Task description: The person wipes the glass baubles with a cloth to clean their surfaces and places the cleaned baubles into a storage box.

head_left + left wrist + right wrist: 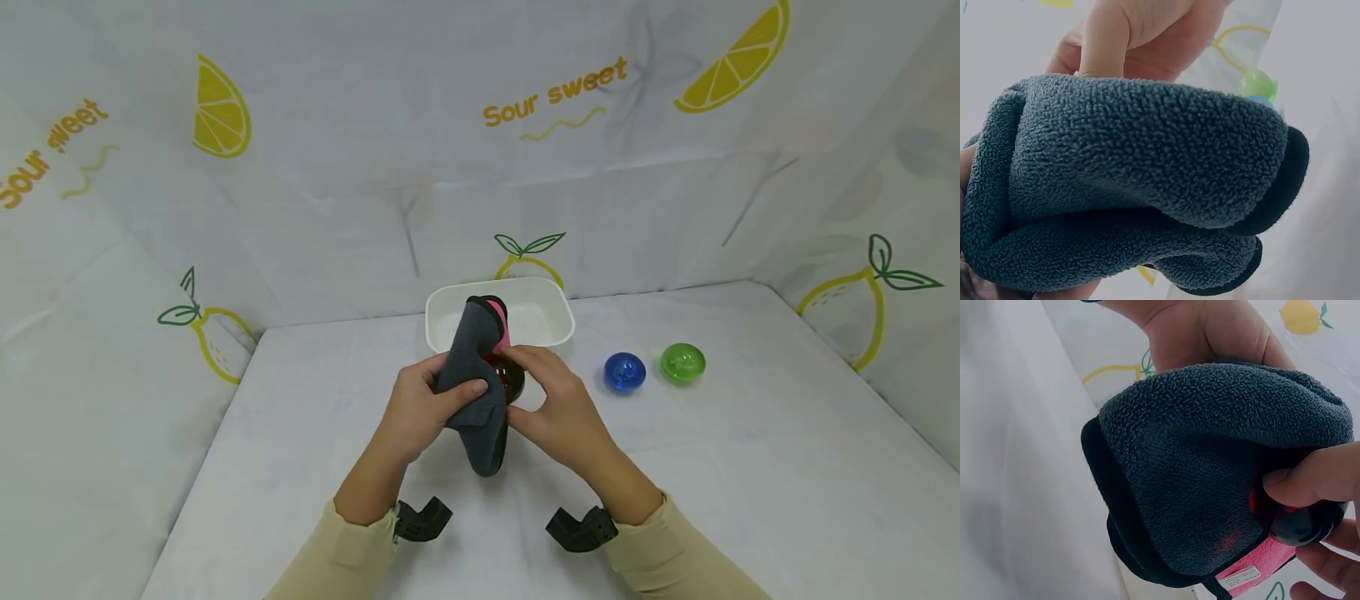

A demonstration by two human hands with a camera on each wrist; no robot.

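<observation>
Shows white walls (337, 208), possibly fabric, printed with lemon slices (221, 108) and "Sour sweet" lettering (556, 94), behind and beside a white-covered table (750, 467).

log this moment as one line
left grip: holds blue-grey fleecy cloth | right grip: pinches glossy dark red ball | translucent blue ball, translucent green ball: untouched

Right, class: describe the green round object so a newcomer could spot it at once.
In the head view, find the white-covered table, then the white tray at its back. Right of the tray sits a shiny blue object and, farther right, the green object. Its colour and rightmost place set it apart.
</observation>
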